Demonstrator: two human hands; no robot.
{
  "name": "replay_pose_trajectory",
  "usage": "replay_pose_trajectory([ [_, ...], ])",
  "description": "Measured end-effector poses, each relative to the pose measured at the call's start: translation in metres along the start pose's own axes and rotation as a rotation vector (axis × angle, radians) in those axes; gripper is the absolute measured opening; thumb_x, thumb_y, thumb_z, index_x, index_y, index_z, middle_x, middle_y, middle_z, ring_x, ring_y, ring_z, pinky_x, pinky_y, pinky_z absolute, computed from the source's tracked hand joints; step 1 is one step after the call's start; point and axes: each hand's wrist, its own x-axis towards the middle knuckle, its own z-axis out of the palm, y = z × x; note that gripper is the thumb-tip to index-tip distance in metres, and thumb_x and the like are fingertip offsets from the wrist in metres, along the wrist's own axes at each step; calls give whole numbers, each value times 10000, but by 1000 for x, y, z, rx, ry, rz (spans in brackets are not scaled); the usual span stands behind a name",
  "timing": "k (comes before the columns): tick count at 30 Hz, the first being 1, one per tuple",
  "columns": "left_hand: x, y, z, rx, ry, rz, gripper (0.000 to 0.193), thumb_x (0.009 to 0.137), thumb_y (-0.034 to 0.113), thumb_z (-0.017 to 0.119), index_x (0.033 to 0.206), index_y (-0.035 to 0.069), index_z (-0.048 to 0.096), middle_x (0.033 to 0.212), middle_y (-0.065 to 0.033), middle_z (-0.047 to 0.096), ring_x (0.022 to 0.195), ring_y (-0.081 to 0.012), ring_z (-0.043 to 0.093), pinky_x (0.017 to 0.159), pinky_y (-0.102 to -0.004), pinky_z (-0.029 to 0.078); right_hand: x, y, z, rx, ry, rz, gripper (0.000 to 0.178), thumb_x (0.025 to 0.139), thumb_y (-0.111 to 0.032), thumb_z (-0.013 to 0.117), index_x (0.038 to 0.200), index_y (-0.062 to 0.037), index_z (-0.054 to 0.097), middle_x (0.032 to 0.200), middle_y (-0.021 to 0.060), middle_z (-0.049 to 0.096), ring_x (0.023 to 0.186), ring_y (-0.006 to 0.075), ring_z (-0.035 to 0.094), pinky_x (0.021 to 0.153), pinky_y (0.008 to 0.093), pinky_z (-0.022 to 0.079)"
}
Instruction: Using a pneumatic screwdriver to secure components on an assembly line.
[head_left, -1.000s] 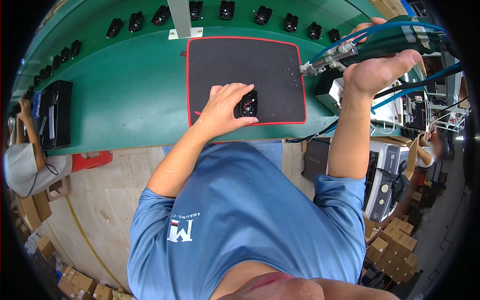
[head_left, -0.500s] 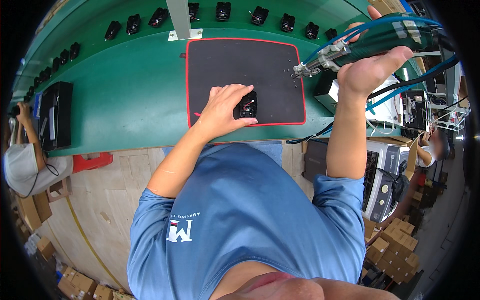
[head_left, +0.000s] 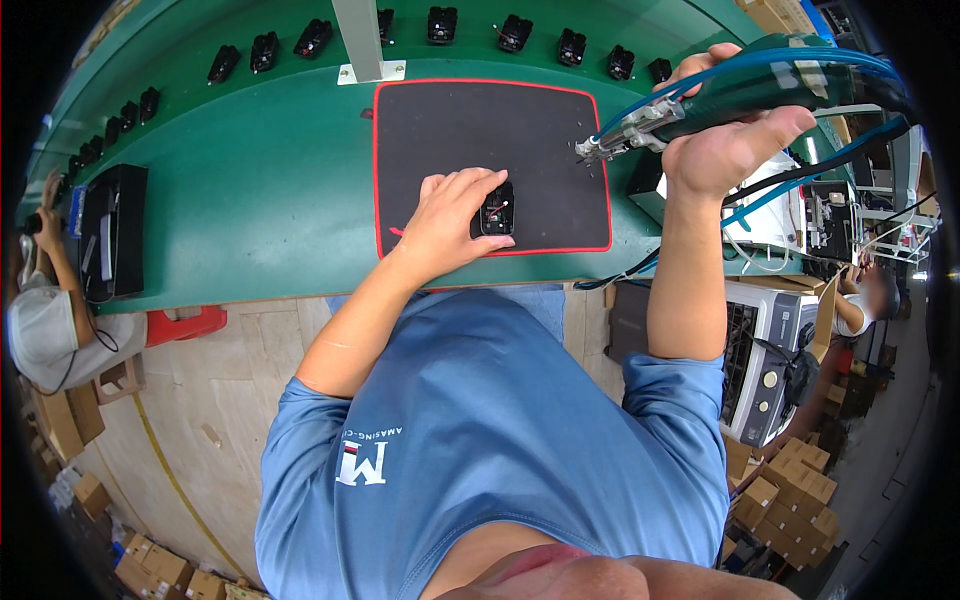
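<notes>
My left hand [head_left: 440, 220] rests on the black mat [head_left: 450, 125], its thumb and fingers closed around a small open black plastic housing [head_left: 498, 211]. Red and white wires show inside that housing. To the right, my right hand [head_left: 708, 158] holds a dark green automatic screwdriver [head_left: 765, 92] with blue hoses. The thumb lies along the near side of its body and the fingers curl over the far side. Its metal tip hangs over the mat's right edge, apart from the housing. A few tiny screws [head_left: 579, 140] lie scattered near the tip.
Several similar black housings [head_left: 441, 25] stand in a row along the back of the green bench [head_left: 250, 190]. A metal post [head_left: 358, 40] rises behind the mat. At left is a black bin [head_left: 115, 230]; at right, a white machine [head_left: 775, 230]. Co-workers sit at both sides.
My right hand has brought the screwdriver slightly left and toward me, so its tip is a little further over the mat. My left hand and the housing stay in place.
</notes>
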Motion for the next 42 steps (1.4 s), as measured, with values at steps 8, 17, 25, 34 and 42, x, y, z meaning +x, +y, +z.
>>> replay_pose_trajectory([
  [8,4,9,-1,44,14,-8,920,696,318,896,1476,91,464,1453,-115,483,1275,-311,511,1098,-476,316,20,-33,-21,115,-120,83,1166,806,-972,186,1284,33,534,729,69,524,629,175,482,582,344,414],
  [17,32,18,-30,-234,-1,54,415,898,230,715,1279,79,655,1347,-84,568,1324,-290,476,1142,-446,280,26,-51,-19,579,-375,192,1086,831,-919,357,1306,38,551,709,55,495,631,170,438,541,313,374],
  [25,81,43,-17,-488,-63,149,202,952,234,663,1112,112,689,1234,-39,588,1247,-235,509,1136,-439,279,26,-61,-14,641,-424,160,1053,822,-883,479,1321,43,536,748,65,522,640,162,437,528,317,391],
  [34,85,42,-4,-487,-83,117,162,893,208,747,1000,102,689,1150,-47,606,1198,-232,526,1139,-439,264,22,-60,-14,633,-417,182,1104,837,-941,245,1310,20,518,714,78,542,616,195,502,542,346,433],
  [42,75,31,14,-112,-27,48,815,790,314,840,1482,114,458,1383,-136,507,1292,-323,486,1143,-474,275,7,-36,-5,325,-153,113,1098,850,-927,168,1212,31,565,666,104,584,552,184,555,474,319,488],
])
